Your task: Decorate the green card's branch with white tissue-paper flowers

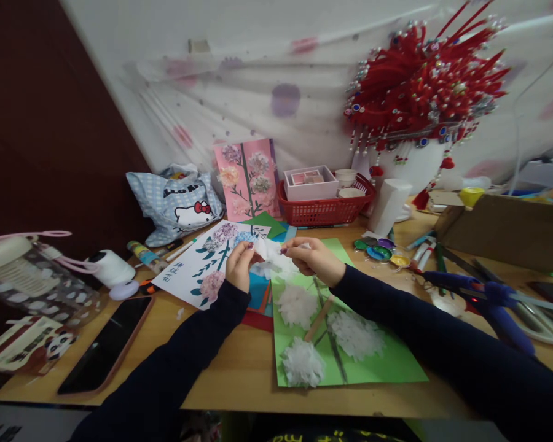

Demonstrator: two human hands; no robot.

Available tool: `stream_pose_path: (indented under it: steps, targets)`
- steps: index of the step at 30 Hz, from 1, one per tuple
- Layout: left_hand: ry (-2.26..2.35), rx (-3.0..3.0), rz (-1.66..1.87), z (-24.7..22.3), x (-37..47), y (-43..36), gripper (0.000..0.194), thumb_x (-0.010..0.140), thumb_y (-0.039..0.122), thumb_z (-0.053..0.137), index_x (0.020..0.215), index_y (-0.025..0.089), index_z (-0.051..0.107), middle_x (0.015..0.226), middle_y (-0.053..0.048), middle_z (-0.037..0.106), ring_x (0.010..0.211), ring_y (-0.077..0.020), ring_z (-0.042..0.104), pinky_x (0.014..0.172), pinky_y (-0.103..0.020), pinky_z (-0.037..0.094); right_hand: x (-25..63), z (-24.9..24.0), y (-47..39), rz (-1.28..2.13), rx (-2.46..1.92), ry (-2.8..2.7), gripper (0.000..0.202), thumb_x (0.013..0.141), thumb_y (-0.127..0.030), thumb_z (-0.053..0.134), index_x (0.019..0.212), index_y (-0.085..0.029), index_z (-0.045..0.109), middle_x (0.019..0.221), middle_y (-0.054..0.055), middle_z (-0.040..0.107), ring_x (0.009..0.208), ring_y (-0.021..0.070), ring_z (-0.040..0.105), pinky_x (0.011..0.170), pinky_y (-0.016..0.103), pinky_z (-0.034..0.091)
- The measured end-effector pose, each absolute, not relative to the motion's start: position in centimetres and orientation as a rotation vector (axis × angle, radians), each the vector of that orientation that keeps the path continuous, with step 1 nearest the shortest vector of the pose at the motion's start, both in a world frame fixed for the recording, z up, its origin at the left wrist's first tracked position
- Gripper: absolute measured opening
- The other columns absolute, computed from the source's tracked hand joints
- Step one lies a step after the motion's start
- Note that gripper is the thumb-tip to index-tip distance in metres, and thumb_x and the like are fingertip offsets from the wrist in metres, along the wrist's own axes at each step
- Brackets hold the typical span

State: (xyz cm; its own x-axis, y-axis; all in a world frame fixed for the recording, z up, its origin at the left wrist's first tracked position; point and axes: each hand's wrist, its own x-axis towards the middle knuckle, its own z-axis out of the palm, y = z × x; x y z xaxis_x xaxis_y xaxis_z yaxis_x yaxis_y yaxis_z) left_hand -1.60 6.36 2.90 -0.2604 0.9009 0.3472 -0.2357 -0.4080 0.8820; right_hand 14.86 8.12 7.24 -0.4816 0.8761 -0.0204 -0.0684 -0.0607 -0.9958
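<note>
A piece of white tissue [268, 248] is pinched between my left hand [240, 264] and my right hand [314, 258], above the top of a green sheet [391, 366]. Fingers of both hands are closed on it. Several ruffled white paper flowers lie on the sheet, one [303, 363] at the lower left and another [356, 333] right of a dark painted stem. A wooden stick [319, 319] rests slantwise between the flowers. Left of my hands lies a white sheet [171, 277] with pink and purple flowers and dark green leaves.
A phone [105, 345] and a tumbler [37, 276] are at the left. Behind stand a pink flower picture [235, 196] and a red basket [322, 212]. Paint pots [378, 252], a blue glue gun [493, 301] and a cardboard box [507, 230] are at the right.
</note>
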Motion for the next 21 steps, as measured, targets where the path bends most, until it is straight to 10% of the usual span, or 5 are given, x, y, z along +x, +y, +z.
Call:
stream_pose_path:
  steps: [21]
  targets:
    - [0.989, 0.815, 1.871, 4.2, -1.5, 6.6, 0.014, 0.057, 0.025, 0.057, 0.056, 0.017, 0.045, 0.045, 0.006, 0.046, 0.04, -0.0077, 0.048, 0.043, -0.019, 0.042, 15.6, 6.2, 9.9, 1.218, -1.33, -1.776, 0.014, 0.067, -0.014, 0.053, 0.071, -0.012, 0.065, 0.036, -0.009, 0.032, 0.035, 0.0063, 0.029, 0.038, 0.022, 0.021]
